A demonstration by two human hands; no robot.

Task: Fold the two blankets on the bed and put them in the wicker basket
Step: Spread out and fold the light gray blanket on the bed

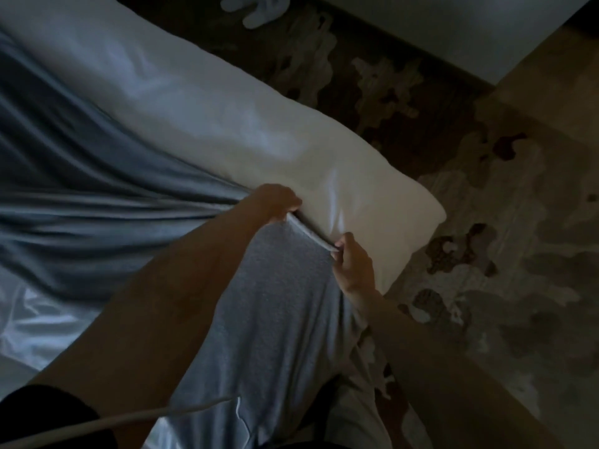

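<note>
Grey blanket [278, 303] edge taut between hands, left hand [275, 202] grip curled round it, right hand [351, 264] grip pinching it

We look down into a dimly lit room. A bed [227, 124] covered in a glossy white sheet runs diagonally from the upper left to its corner at centre right. Beside it lies a rug [372, 76] patterned in dark brown and beige blotches. Bare wooden floor [551, 76] shows at upper right, beside a plain white panel [437, 24]; we cannot tell whether it is furniture or wall.
</note>
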